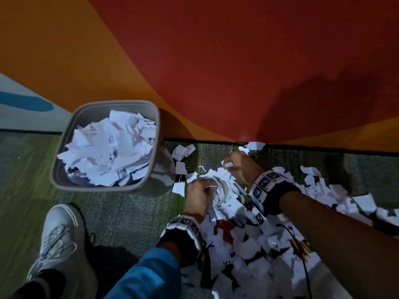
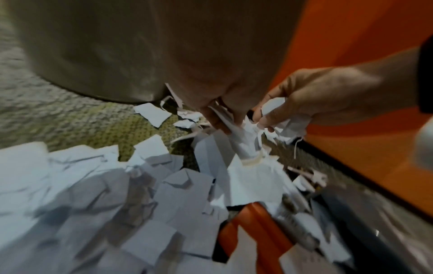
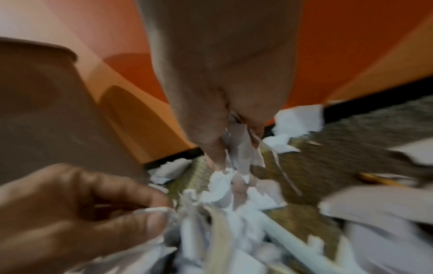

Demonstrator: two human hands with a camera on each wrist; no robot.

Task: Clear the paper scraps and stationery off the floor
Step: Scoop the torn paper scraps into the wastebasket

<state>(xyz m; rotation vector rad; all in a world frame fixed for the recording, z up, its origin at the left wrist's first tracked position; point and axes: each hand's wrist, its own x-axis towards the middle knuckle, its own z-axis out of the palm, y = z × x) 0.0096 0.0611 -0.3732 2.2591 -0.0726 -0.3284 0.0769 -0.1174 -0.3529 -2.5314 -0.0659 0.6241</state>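
Left hand [image 1: 199,196] and right hand [image 1: 241,167] each clutching paper scraps [image 1: 218,175] (bin [image 1: 64,130] beside)

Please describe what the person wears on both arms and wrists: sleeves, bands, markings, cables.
Each wrist carries a black wrap ringed by a white band of square black-and-white markers: left wrist band, right wrist band. The left arm has a blue sleeve; the right forearm is bare. A thin black cable runs beside the right forearm. Both hands are bare.
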